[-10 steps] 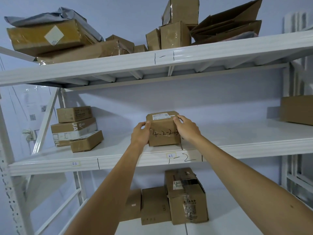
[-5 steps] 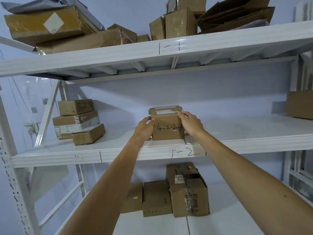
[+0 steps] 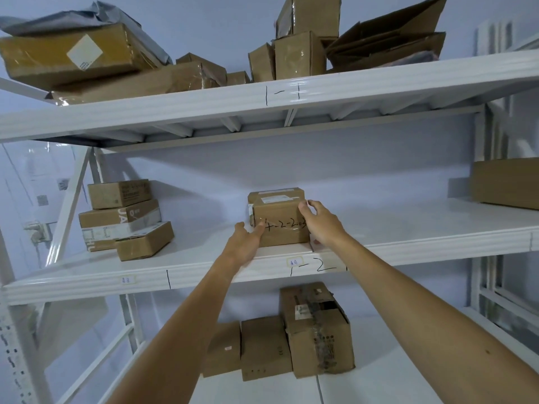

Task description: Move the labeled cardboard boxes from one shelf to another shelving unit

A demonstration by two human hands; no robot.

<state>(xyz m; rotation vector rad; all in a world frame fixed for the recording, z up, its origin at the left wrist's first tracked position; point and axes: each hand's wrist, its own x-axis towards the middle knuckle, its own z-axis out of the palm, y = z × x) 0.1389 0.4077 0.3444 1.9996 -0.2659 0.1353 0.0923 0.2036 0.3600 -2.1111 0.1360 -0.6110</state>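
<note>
A small cardboard box (image 3: 281, 212) with "4-2-2" handwritten on its front and a white label on top rests on the middle white shelf (image 3: 204, 272), above the mark "1-2". My left hand (image 3: 246, 242) lies flat by the box's lower left corner, fingers stretched and just touching its front. My right hand (image 3: 320, 221) hovers at the box's right side with fingers spread, the thumb near the upper right edge. Neither hand grips the box.
Three stacked boxes (image 3: 122, 217) sit at the left of the same shelf, a larger box (image 3: 504, 183) at the far right. The top shelf (image 3: 350, 88) carries several wrapped boxes and flattened cardboard. Three boxes (image 3: 318, 330) stand on the lower shelf.
Both hands held the box by its sides and set it further back on the middle shelf. Now the fingers have come off and spread, and the box rests on its own.
</note>
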